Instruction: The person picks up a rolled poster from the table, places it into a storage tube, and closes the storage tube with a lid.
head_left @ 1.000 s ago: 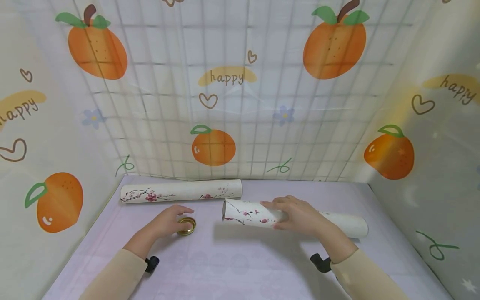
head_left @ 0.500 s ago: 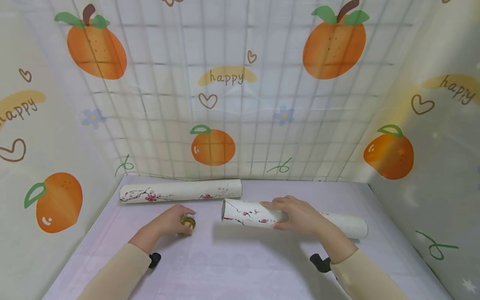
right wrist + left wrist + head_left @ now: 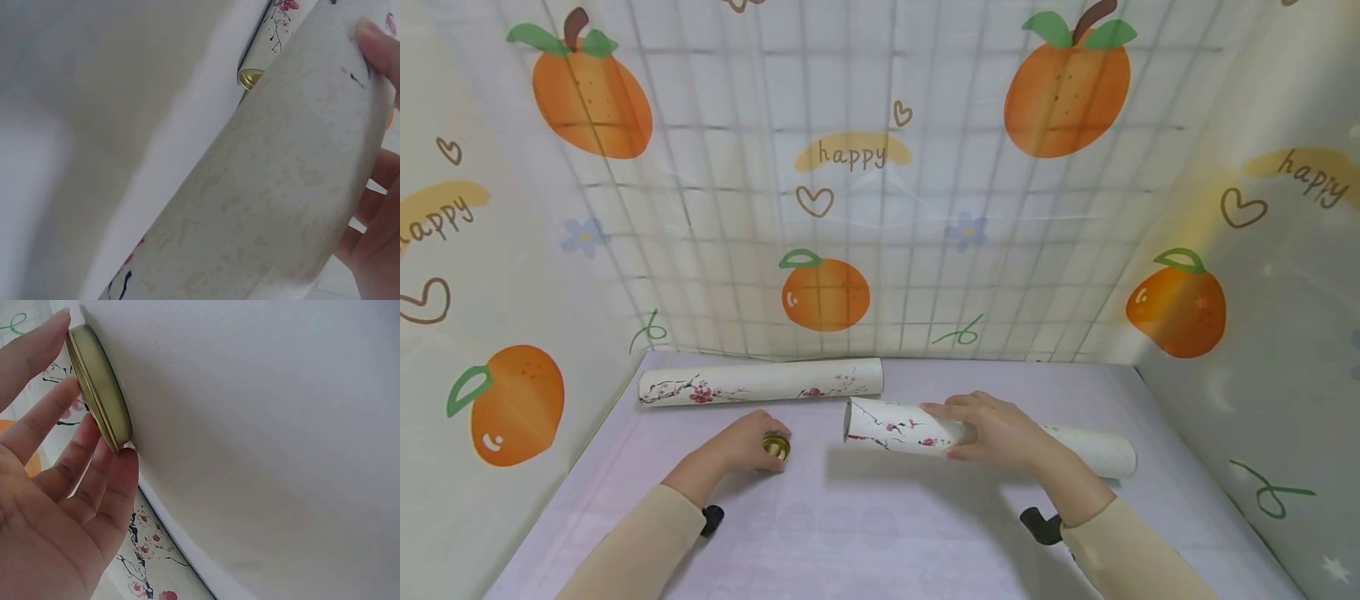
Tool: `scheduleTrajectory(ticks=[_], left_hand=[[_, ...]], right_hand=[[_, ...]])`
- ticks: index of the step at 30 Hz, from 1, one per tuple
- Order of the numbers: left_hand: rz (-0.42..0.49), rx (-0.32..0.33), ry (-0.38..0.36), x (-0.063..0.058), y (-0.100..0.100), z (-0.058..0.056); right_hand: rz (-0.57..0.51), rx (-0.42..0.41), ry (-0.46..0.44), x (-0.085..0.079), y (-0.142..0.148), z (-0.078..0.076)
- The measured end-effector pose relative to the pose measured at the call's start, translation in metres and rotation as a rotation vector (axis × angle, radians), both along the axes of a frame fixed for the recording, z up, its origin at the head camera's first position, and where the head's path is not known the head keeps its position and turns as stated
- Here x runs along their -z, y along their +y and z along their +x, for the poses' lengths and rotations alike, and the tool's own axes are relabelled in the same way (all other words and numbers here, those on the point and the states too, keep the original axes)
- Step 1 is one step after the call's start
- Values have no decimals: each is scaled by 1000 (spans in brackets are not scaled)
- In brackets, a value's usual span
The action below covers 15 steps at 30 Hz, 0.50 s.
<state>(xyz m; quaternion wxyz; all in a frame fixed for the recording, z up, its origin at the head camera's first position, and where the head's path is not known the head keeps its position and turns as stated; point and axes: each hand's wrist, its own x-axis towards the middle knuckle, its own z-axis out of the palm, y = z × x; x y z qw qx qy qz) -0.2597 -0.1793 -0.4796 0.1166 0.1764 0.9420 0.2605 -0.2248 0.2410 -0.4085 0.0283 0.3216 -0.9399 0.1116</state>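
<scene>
My left hand (image 3: 737,446) pinches a round gold metal lid (image 3: 777,450) by its edge, thumb on one side and fingertips on the other. In the left wrist view the lid (image 3: 105,384) stands on its side between the fingers. My right hand (image 3: 1000,429) grips a white cardboard tube (image 3: 895,425) with a plum-blossom print, the thumb and fingers on opposite sides. The tube lies slantwise, its hollow left end raised over a shadow and its right end low by the table. In the right wrist view the tube (image 3: 262,175) fills the middle.
A second blossom-print tube (image 3: 775,382) lies along the back of the purple-white table (image 3: 820,533). In the right wrist view a gold end piece (image 3: 251,77) shows at its near end. Patterned cloth (image 3: 880,242) with oranges hangs on three sides.
The left hand has shifted slightly rightward and its fingers have drawn in around the lid, which has tipped up a little. The right hand and its tube stay put.
</scene>
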Motion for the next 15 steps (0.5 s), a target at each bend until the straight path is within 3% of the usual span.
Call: scheduleTrajectory(ticks=[15], left_hand=[[-14,8,-4,-4,3,2]], right_hand=[[-13,-14,-4,0,-1,0]])
